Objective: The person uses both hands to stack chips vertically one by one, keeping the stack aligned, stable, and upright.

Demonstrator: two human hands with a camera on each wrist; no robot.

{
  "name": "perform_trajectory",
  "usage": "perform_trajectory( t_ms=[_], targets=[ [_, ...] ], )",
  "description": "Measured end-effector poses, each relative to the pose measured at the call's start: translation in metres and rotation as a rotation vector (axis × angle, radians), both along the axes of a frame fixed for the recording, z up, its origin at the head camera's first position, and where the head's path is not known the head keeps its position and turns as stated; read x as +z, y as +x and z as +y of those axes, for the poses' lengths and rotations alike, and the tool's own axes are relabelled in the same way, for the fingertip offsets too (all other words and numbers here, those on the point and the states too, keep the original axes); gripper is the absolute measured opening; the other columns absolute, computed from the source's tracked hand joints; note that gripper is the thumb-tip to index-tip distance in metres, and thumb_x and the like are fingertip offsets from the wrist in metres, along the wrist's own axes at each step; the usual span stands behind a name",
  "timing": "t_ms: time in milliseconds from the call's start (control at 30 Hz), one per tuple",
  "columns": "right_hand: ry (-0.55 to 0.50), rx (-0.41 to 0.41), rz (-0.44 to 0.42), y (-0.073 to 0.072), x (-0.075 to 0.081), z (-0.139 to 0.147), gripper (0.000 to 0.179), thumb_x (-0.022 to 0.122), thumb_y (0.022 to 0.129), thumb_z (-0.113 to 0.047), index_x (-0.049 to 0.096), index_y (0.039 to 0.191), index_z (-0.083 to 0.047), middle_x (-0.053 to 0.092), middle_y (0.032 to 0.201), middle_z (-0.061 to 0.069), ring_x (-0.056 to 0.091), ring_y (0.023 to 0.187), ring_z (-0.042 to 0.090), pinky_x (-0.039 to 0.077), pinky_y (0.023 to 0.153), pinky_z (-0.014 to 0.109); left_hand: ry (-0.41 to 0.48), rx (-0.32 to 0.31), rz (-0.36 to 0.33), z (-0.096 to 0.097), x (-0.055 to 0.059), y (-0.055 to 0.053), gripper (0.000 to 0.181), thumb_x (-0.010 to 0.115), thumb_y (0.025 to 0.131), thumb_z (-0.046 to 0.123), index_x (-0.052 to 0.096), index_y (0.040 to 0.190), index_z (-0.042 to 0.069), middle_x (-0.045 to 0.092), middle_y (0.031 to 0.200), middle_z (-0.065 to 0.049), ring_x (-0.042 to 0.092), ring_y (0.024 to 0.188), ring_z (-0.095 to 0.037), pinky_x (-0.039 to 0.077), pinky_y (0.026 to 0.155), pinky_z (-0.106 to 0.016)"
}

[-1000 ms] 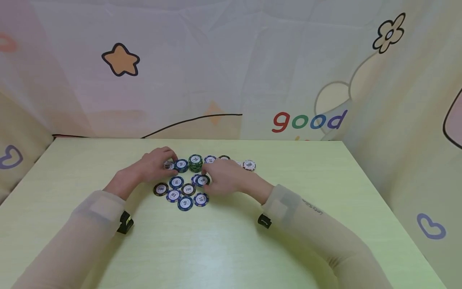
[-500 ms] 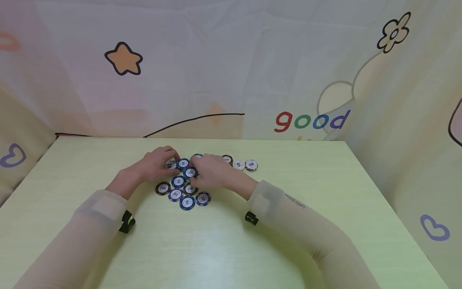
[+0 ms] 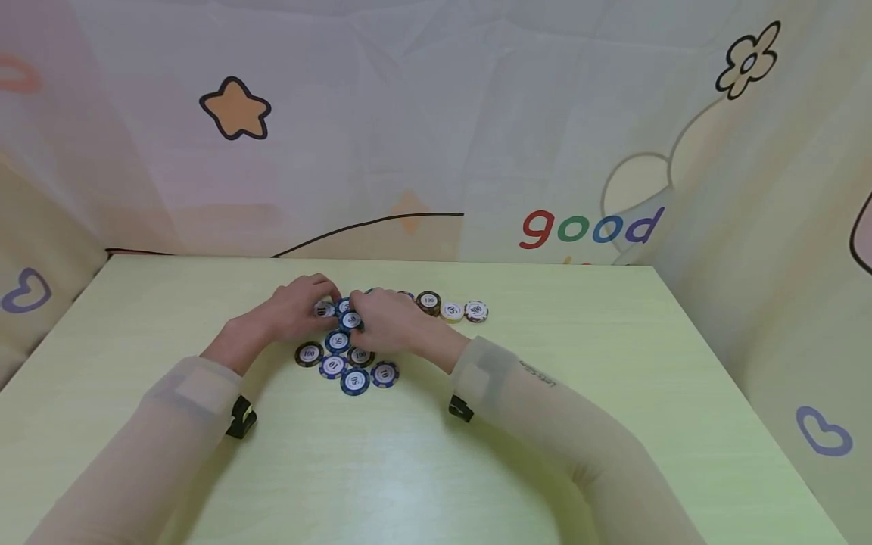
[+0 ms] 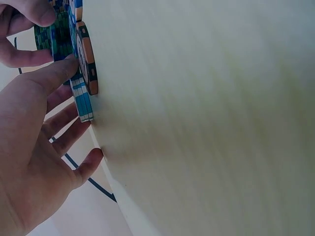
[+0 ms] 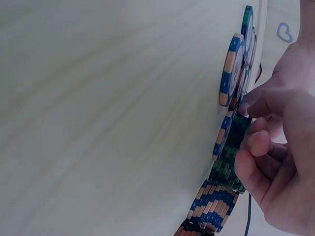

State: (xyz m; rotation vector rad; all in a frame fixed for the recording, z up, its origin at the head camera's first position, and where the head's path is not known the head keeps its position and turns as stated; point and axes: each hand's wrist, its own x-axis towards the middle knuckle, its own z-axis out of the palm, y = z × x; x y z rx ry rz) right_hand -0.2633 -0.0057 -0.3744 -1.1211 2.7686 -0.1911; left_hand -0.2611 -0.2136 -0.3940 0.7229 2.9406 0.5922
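My left hand (image 3: 304,306) holds a stack of blue poker chips (image 3: 343,304) at the left end of a row, thumb on the near side and forefinger behind. Between my right hand's (image 3: 388,322) thumb and fingers is a blue 50 poker chip (image 3: 350,320), overlapping the front of that stack. A light blue stack (image 4: 82,101) stands under my left palm. Behind my right hand is a green stack (image 5: 226,167), mostly hidden in the head view. Loose chips lie nearer me: a blue 50 (image 3: 337,341), a black 100 (image 3: 309,353) and several others.
Farther right in the row stand a blue and tan stack (image 5: 214,206), a black 100 stack (image 3: 428,301), a yellow-edged 50 stack (image 3: 452,310) and a white 500 chip (image 3: 476,311). A printed curtain (image 3: 341,136) hangs behind the pale table (image 3: 409,469).
My right hand has moved left with the blue 50 chip, from the loose chips up to the stack at my left hand. My left hand has kept its place.
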Motion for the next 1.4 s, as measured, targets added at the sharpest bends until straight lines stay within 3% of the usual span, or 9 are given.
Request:
perform_trajectory(
  t_ms=[367, 667, 1067, 1400],
  targets=[
    [-0.049, 0.000, 0.009, 0.0004, -0.0016, -0.0015, 0.027, 0.064, 0.100, -0.026, 0.058, 0.121, -0.009, 0.062, 0.084, 0.000, 0.060, 0.065, 0.013, 0.045, 0.052, 0.024, -0.009, 0.020, -0.014, 0.0014, -0.0005, 0.0001, 0.032, 0.073, 0.095, 0.021, 0.065, 0.120, 0.002, 0.055, 0.135, -0.023, 0.053, 0.120, -0.042, 0.041, 0.093, -0.070],
    [-0.052, 0.006, 0.041, -0.0016, -0.0019, 0.0010, 0.018, 0.066, 0.100, -0.022, 0.066, 0.115, -0.012, 0.065, 0.089, -0.003, 0.057, 0.068, 0.012, 0.043, 0.055, 0.023, -0.007, 0.022, -0.005, -0.0002, -0.0009, 0.0000, 0.030, 0.073, 0.095, 0.020, 0.065, 0.118, 0.003, 0.056, 0.133, -0.022, 0.053, 0.118, -0.041, 0.040, 0.094, -0.071],
    [-0.045, -0.022, 0.056, -0.0033, -0.0017, -0.0022, 0.016, 0.064, 0.102, -0.020, 0.066, 0.115, -0.011, 0.065, 0.087, -0.001, 0.056, 0.065, 0.012, 0.040, 0.053, 0.023, -0.009, 0.022, -0.011, 0.0007, -0.0016, -0.0018, 0.031, 0.074, 0.095, 0.021, 0.065, 0.119, 0.003, 0.055, 0.135, -0.022, 0.052, 0.119, -0.042, 0.040, 0.094, -0.071],
    [-0.025, -0.041, 0.092, -0.0046, -0.0036, -0.0071, 0.016, 0.063, 0.103, -0.022, 0.067, 0.115, -0.011, 0.066, 0.089, 0.000, 0.058, 0.069, 0.014, 0.043, 0.054, 0.023, -0.009, 0.027, -0.022, 0.0014, -0.0008, -0.0002, 0.030, 0.074, 0.095, 0.021, 0.064, 0.118, 0.003, 0.055, 0.135, -0.022, 0.051, 0.120, -0.042, 0.039, 0.095, -0.071]
  ],
)
